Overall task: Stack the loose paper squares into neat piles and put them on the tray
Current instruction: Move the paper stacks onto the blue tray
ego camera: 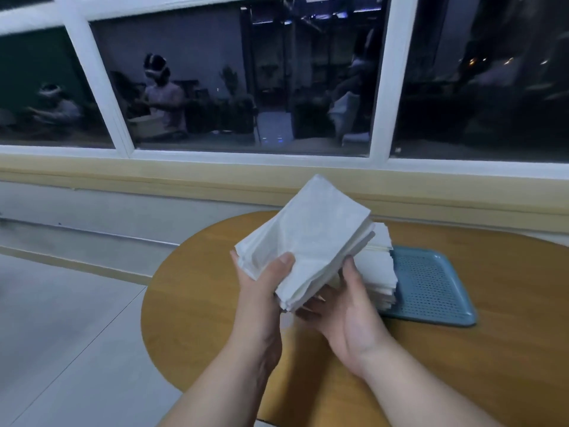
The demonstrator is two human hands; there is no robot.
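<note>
Both hands hold a bundle of paper squares [308, 238] above the wooden tabletop [477, 374]
The left hand [261, 285] grips its left corner, thumb on top; the right hand [345, 312] cups its lower edge from beneath. Behind, a pile of squares [378, 272] fills the left end of the blue perforated tray [431, 288]; the tabletop's curved left edge drops to the floor [61, 318]
</note>
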